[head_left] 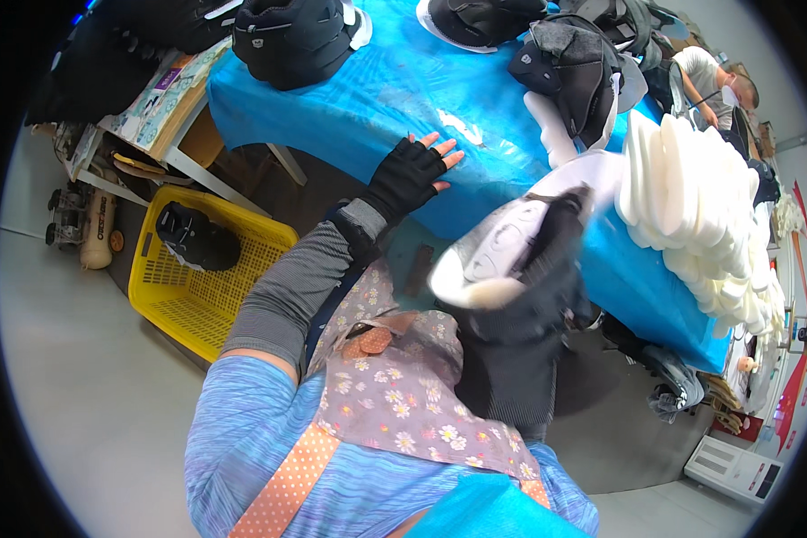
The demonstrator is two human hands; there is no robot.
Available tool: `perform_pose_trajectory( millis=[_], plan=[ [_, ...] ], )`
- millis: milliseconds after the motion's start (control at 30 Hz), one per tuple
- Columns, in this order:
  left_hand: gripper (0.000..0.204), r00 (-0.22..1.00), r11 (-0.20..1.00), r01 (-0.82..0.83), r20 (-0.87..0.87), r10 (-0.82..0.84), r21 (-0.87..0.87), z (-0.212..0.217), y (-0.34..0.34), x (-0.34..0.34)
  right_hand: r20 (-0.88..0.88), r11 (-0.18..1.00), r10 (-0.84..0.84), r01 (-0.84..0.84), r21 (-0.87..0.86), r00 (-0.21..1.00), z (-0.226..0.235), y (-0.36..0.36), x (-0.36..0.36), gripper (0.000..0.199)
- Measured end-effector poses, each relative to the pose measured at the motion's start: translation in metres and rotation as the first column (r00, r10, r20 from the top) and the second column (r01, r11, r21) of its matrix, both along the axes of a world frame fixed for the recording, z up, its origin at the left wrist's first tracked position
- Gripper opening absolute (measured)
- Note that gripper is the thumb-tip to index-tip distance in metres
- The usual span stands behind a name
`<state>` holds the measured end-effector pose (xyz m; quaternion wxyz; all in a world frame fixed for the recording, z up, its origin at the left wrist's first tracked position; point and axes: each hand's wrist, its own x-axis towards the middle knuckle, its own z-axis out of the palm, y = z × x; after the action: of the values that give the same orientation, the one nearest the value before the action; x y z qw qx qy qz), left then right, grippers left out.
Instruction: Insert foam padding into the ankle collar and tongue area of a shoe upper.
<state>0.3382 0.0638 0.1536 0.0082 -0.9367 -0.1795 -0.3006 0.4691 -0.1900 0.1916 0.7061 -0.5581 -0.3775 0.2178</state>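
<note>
The yellow perforated plastic basket point(202, 291) contains one black padded item point(202, 240); the left hand point(412, 175) is empty, fingers spread over creased blue sheeting point(332, 117); the right hand's grip is hidden, thus indeterminable, behind a blurred, curved black-and-white piece point(502, 247) at the sheeting's near edge.

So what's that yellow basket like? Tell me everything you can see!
The yellow basket looks like plastic: an open-topped, roughly rectangular tub with rounded corners and lots of small holes in its bottom. It stands upright on the grey floor, to the person's left. The grey left sleeve hides part of it. One black item lies inside.
</note>
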Motion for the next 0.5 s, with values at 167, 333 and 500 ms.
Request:
perform_pose_trajectory(
  millis=[167,333,500],
  plan=[
    [0.058,0.999,1.000,-0.007,-0.036,0.007,-0.009,0.004,-0.003,-0.001,0.123,0.995,-0.095,0.093,0.023,0.988,0.056,-0.030,0.023,0.049],
    [0.061,0.997,0.996,-0.081,0.002,0.081,-0.036,-0.001,-0.023,-0.002,0.194,0.980,-0.198,0.191,0.057,0.961,0.101,-0.061,0.039,0.050],
    [0.066,0.986,0.983,-0.155,0.053,0.161,-0.095,-0.005,-0.037,-0.002,0.173,0.972,-0.236,0.229,0.059,0.956,0.115,-0.058,0.044,0.050]
  ],
)
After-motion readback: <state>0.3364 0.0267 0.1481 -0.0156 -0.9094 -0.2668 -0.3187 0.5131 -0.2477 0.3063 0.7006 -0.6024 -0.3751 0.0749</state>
